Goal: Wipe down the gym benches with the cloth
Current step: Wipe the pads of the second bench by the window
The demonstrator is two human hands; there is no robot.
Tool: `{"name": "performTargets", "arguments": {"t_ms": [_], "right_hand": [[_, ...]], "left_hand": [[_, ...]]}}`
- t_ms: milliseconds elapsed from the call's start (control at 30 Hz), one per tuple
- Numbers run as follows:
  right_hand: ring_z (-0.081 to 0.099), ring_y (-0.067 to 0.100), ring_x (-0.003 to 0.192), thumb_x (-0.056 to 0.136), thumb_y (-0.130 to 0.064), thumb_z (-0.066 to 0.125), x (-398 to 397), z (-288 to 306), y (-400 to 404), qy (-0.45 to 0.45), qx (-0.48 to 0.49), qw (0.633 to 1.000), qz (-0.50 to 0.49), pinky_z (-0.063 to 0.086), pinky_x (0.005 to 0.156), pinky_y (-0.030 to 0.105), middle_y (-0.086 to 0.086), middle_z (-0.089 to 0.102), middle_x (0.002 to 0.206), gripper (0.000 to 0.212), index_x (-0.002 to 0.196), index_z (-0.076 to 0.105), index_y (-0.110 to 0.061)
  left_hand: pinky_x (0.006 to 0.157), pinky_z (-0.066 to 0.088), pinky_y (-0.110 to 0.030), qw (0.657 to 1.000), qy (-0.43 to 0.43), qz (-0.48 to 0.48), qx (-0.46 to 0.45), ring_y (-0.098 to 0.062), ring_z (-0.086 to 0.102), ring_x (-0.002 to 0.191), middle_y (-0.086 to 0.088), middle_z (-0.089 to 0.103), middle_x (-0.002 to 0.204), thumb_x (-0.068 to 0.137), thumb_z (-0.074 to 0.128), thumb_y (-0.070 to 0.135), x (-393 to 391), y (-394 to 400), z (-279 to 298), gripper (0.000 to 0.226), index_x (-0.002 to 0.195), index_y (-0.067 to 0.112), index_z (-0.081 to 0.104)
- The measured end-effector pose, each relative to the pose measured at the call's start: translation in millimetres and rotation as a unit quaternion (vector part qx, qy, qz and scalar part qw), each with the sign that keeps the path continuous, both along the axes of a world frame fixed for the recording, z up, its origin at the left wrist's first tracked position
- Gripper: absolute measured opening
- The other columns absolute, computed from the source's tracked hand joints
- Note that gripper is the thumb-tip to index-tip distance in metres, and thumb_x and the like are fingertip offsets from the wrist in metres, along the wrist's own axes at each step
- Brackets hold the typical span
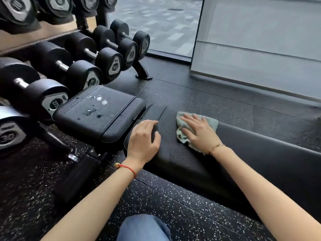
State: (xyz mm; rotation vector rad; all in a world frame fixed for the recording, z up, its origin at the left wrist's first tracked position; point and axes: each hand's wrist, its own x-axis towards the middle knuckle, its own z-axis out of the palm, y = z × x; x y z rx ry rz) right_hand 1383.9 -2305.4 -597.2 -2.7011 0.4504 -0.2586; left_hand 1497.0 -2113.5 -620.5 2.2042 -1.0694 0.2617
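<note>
Two black pads (182, 153), speckled floor (173, 206)

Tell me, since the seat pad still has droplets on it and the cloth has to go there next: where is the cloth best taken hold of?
Probably the bunched folds at the near left edge of the cloth, pinched from above. The right hand lies flat on its middle, pressing it to the long bench pad, so only raised folds offer purchase. The droplets lie left of it.

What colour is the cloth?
The cloth is pale mint green; the head view shows it.
</note>
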Motion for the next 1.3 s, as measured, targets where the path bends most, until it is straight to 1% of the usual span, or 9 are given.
{"name": "performTargets", "arguments": {"t_ms": [133, 367, 600, 700, 833, 900, 1067, 1167, 1300], "right_hand": [[0.010, 0.025, 0.148, 0.099, -0.040, 0.038, 60.9, -2.0, 5.4, 0.041, -0.033, 0.998, -0.037, -0.003, 0.120, 0.044, -0.003, 0.021, 0.158, 0.053, 0.149, 0.026, -0.027], [0.005, 0.012, 0.146, 0.095, -0.054, 0.029, -2.4, -6.8, 85.2, -0.019, -0.022, 0.982, 0.187, -0.005, 0.119, 0.038, -0.013, 0.018, 0.157, 0.056, 0.148, 0.022, -0.038], [0.010, 0.024, 0.147, 0.098, -0.045, 0.034, 101.5, -4.8, 42.3, 0.038, -0.038, 0.996, -0.068, 0.000, 0.120, 0.045, -0.004, 0.020, 0.159, 0.053, 0.148, 0.028, -0.028], [0.012, 0.026, 0.147, 0.098, -0.043, 0.038, 108.6, -3.2, 90.1, 0.023, -0.035, 0.998, -0.038, -0.002, 0.119, 0.045, -0.003, 0.025, 0.157, 0.052, 0.147, 0.033, -0.026], [0.012, 0.013, 0.145, 0.096, -0.047, 0.040, 42.9, -9.1, 159.7, -0.036, -0.050, 0.995, 0.081, -0.003, 0.120, 0.038, -0.011, 0.025, 0.156, 0.054, 0.147, 0.028, -0.034], [0.012, 0.009, 0.144, 0.096, -0.050, 0.036, 41.1, -9.9, 145.6, -0.024, -0.046, 0.997, 0.057, -0.001, 0.120, 0.035, -0.013, 0.024, 0.155, 0.053, 0.147, 0.028, -0.037], [0.013, 0.025, 0.147, 0.099, -0.042, 0.038, 115.9, 4.2, 76.1, 0.066, -0.030, 0.985, -0.160, 0.006, 0.119, 0.044, -0.007, 0.022, 0.158, 0.051, 0.148, 0.030, -0.029], [0.014, 0.024, 0.147, 0.098, -0.042, 0.041, 123.3, 2.1, 110.8, 0.062, -0.036, 0.988, -0.138, 0.004, 0.119, 0.044, -0.007, 0.026, 0.156, 0.050, 0.146, 0.035, -0.029], [0.016, 0.015, 0.144, 0.096, -0.046, 0.043, 58.9, -8.2, 181.0, -0.008, -0.075, 0.996, -0.049, 0.002, 0.120, 0.040, -0.008, 0.029, 0.154, 0.053, 0.146, 0.034, -0.031]], "left_hand": [[0.107, 0.041, -0.035, 0.999, 0.032, -0.025, -0.006, -0.019, 0.057, 0.118, -0.003, 0.065, 0.124, 0.086, 0.042, 0.034, 9.8, 10.5, 12.4, 0.049, 0.125, 0.011, 0.061], [0.109, 0.038, -0.041, 0.992, -0.102, -0.006, 0.080, -0.023, 0.053, 0.124, -0.005, 0.062, 0.126, 0.086, 0.044, 0.032, 89.1, 75.6, 32.9, 0.049, 0.128, 0.012, 0.059], [0.116, 0.028, -0.047, 0.977, -0.119, -0.040, 0.174, -0.027, 0.043, 0.136, -0.008, 0.054, 0.142, 0.088, 0.034, 0.044, 129.8, 95.4, 14.6, 0.061, 0.139, 0.015, 0.052], [0.120, 0.020, -0.045, 0.976, -0.115, -0.062, 0.177, -0.025, 0.036, 0.141, -0.006, 0.048, 0.147, 0.089, 0.032, 0.047, 142.7, 97.4, 12.3, 0.064, 0.143, 0.018, 0.047], [0.121, 0.014, -0.044, 0.975, -0.108, -0.096, 0.168, -0.024, 0.032, 0.143, -0.006, 0.044, 0.150, 0.089, 0.030, 0.049, 154.9, 96.5, 3.2, 0.065, 0.145, 0.018, 0.046], [0.122, 0.013, -0.045, 0.976, -0.105, -0.106, 0.156, -0.023, 0.032, 0.143, -0.005, 0.045, 0.150, 0.090, 0.029, 0.048, 157.1, 97.3, -2.5, 0.064, 0.144, 0.018, 0.046], [0.121, 0.016, -0.048, 0.979, -0.105, -0.123, 0.122, -0.023, 0.039, 0.139, -0.004, 0.052, 0.144, 0.088, 0.032, 0.045, 160.4, 98.6, -5.8, 0.062, 0.140, 0.017, 0.052], [0.121, 0.015, -0.046, 0.980, -0.106, -0.129, 0.112, -0.024, 0.040, 0.138, -0.005, 0.053, 0.143, 0.087, 0.033, 0.045, 160.8, 98.9, -7.6, 0.062, 0.139, 0.016, 0.053], [0.121, 0.016, -0.046, 0.980, -0.115, -0.127, 0.104, -0.024, 0.042, 0.136, -0.006, 0.053, 0.143, 0.087, 0.032, 0.045, 161.3, 99.0, -8.9, 0.062, 0.138, 0.017, 0.053]]}}
